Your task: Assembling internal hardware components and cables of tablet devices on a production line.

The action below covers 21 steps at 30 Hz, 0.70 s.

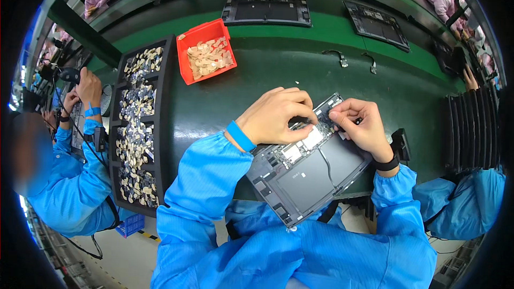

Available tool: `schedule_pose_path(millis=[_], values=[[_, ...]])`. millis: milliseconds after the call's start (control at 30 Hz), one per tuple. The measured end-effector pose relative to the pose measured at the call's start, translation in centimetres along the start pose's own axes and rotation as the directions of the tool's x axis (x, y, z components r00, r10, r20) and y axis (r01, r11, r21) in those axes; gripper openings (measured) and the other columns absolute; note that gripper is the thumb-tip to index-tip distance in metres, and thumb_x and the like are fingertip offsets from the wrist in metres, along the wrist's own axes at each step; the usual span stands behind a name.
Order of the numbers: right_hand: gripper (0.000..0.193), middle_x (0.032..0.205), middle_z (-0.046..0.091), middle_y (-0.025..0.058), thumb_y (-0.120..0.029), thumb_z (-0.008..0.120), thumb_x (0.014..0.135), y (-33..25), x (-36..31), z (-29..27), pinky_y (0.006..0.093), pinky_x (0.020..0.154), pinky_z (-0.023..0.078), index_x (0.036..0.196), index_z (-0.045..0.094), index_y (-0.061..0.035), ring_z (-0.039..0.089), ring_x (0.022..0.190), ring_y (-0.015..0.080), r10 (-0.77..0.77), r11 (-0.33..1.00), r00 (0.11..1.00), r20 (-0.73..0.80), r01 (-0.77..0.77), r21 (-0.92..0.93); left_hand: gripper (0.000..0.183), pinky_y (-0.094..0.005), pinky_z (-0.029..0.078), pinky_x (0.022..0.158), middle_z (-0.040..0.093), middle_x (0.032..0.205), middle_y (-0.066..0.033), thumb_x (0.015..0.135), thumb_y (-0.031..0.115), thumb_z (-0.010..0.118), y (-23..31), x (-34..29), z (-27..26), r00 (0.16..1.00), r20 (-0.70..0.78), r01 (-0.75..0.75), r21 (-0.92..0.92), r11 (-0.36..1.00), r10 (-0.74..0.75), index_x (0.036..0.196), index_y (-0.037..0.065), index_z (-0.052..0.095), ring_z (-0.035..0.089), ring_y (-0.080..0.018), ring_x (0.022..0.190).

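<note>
One opened dark device lies askew across the near edge of the green table, its circuit board between the left hand, fingers curled and thumb near the fingertips, and the right hand, thumb and forefinger narrowed together; whether either holds a small part I cannot tell. Beyond the left sleeve, a black tray has four compartments heaped with small tan and dark pieces, and farther off a tilted red bin holds loose tan pieces, below two more opened devices.
</note>
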State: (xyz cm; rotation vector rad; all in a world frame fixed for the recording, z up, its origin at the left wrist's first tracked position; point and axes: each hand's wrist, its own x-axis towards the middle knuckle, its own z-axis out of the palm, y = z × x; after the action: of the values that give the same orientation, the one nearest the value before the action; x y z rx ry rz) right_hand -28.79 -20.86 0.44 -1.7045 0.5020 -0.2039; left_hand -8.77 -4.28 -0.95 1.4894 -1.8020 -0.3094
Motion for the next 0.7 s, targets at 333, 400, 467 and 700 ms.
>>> schedule_pose_path(millis=[333,400,467,700], values=[[0.015,0.074,0.070,0.0038,-0.011,0.072,0.097,0.5,-0.9,-0.1,0.0178,0.045,0.038,0.099,0.069,0.0038,0.054,0.053,0.0016,-0.032,0.998,0.998,-0.061,0.028,-0.054,0.029,-0.0340,0.046,0.078,0.064,0.096,0.0017,0.069,0.007,0.073,0.7,0.2,1.2,0.987,0.037,-0.163,0.164,0.973,0.159,0.095,0.018,0.079,0.062,-0.0175,0.093],[0.012,0.080,0.072,0.0037,-0.007,0.072,0.096,0.2,-1.0,0.0,0.0189,0.053,0.044,0.098,0.071,0.0050,0.060,0.063,0.0020,-0.030,0.997,0.998,-0.064,0.025,-0.075,0.029,-0.0338,0.046,0.076,0.064,0.095,0.0026,0.069,0.007,0.074,0.7,0.3,1.4,0.988,0.030,-0.154,0.189,0.970,0.151,0.094,0.018,0.079,0.062,-0.0173,0.092],[0.013,0.080,0.072,0.0038,-0.007,0.072,0.096,0.1,-0.8,0.1,0.0189,0.054,0.045,0.097,0.071,0.0051,0.059,0.063,0.0018,-0.031,0.996,0.998,-0.057,0.026,-0.091,0.028,-0.0336,0.046,0.077,0.065,0.096,0.0026,0.069,0.007,0.074,0.7,0.2,1.3,0.987,0.029,-0.161,0.195,0.967,0.158,0.094,0.018,0.079,0.062,-0.0173,0.093],[0.014,0.077,0.070,0.0027,-0.009,0.070,0.098,-0.3,-1.0,-0.1,0.0185,0.049,0.043,0.097,0.069,0.0046,0.058,0.057,0.0023,0.035,0.999,0.998,-0.055,-0.037,-0.033,0.034,-0.0338,0.047,0.078,0.066,0.100,0.0013,0.070,0.005,0.072,0.8,0.3,1.2,0.986,0.043,-0.167,0.220,0.961,0.162,0.102,0.016,0.077,0.063,-0.0183,0.097]])
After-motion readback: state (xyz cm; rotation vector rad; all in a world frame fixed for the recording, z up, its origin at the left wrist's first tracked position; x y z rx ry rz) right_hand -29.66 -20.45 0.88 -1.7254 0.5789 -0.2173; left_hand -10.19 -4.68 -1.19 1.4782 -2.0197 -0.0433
